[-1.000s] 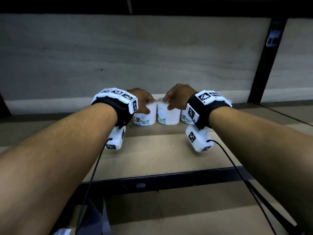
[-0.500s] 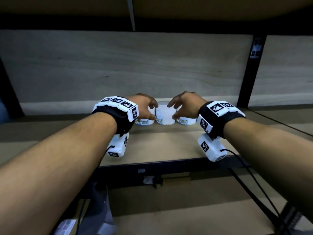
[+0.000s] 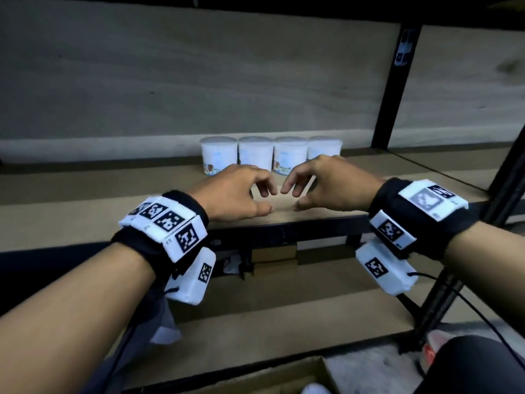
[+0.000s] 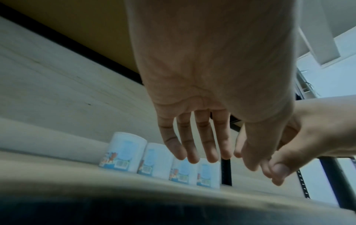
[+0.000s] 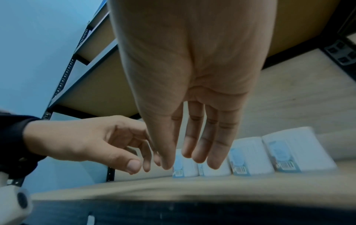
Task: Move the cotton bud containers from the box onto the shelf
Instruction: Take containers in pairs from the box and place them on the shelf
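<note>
Several white cotton bud containers with blue labels stand upright in a row at the back of the wooden shelf, against the rear panel. The same row of containers shows in both wrist views. My left hand hovers over the shelf's front part, empty, fingers loosely bent. My right hand hovers beside it, also empty with relaxed fingers, their fingertips almost meeting. Both hands are apart from the containers. A corner of the cardboard box shows at the bottom.
A black upright post stands right of the row. The shelf's black front rail runs below my hands, with a lower shelf board beneath. A knee in dark cloth is at bottom right.
Both hands have let go of the containers and drawn back toward the shelf's front edge. The containers now stand uncovered in a row at the back.
</note>
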`<state>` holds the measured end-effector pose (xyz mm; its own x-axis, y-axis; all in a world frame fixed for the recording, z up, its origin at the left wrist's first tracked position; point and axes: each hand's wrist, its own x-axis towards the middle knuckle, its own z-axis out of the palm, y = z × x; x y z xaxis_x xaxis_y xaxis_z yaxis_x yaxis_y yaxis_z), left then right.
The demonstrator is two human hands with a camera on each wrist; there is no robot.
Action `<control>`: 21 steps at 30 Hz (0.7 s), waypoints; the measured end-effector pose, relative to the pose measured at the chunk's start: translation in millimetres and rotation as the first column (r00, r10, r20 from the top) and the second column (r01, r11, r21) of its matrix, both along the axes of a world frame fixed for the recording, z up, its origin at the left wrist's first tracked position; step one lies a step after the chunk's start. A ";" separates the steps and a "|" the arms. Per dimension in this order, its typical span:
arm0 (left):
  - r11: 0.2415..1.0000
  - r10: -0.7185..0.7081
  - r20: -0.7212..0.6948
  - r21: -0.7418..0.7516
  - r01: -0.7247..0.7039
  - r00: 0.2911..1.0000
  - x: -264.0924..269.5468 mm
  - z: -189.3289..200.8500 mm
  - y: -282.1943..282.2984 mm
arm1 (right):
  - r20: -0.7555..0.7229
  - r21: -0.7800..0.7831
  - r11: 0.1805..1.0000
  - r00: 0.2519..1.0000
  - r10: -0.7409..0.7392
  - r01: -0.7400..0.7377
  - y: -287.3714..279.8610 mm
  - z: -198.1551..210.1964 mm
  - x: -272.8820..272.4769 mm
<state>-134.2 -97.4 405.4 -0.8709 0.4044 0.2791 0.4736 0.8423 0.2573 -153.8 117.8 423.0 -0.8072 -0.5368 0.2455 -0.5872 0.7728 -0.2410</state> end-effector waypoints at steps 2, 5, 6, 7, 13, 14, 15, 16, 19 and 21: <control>0.999 -0.035 0.008 0.038 0.035 0.999 10.8 -9.7 7.1 | 0.035 -0.021 1.000 0.999 -0.009 0.010 8.2 -10.8 10.6; 0.991 -0.070 0.009 0.115 0.069 0.997 26.4 -25.5 17.1 | 0.089 -0.051 0.999 0.996 -0.005 0.010 16.8 -31.0 23.8; 0.989 -0.082 0.007 0.128 0.080 0.997 30.8 -31.5 19.9 | 0.101 -0.047 0.999 0.995 -0.005 0.010 18.9 -37.6 28.1; 0.987 -0.095 0.012 0.134 0.092 0.995 33.9 -39.9 23.6 | 0.121 -0.040 0.999 0.993 -0.007 0.012 22.2 -46.2 31.3; 0.988 -0.132 0.076 0.092 0.125 0.988 41.3 -99.4 41.3 | 0.253 -0.010 0.999 0.966 -0.046 0.050 42.1 -98.9 41.3; 0.988 -0.136 0.112 0.088 0.126 0.984 41.8 -113.0 44.8 | 0.285 -0.003 0.998 0.957 -0.058 0.061 46.4 -111.3 42.9; 0.989 -0.133 0.144 0.083 0.122 0.981 41.0 -124.2 46.6 | 0.309 0.007 0.997 0.948 -0.071 0.072 49.7 -121.4 43.5; 0.990 -0.131 0.175 0.076 0.119 0.976 40.3 -134.8 48.3 | 0.328 0.026 0.996 0.941 -0.087 0.083 52.1 -130.8 44.8; 0.993 -0.114 0.263 0.043 0.106 0.958 35.7 -168.0 56.2 | 0.377 0.102 0.989 0.916 -0.136 0.105 57.6 -165.3 45.8; 0.994 -0.108 0.317 0.033 0.103 0.942 32.8 -187.9 62.5 | 0.414 0.157 0.981 0.895 -0.167 0.111 59.0 -188.8 45.4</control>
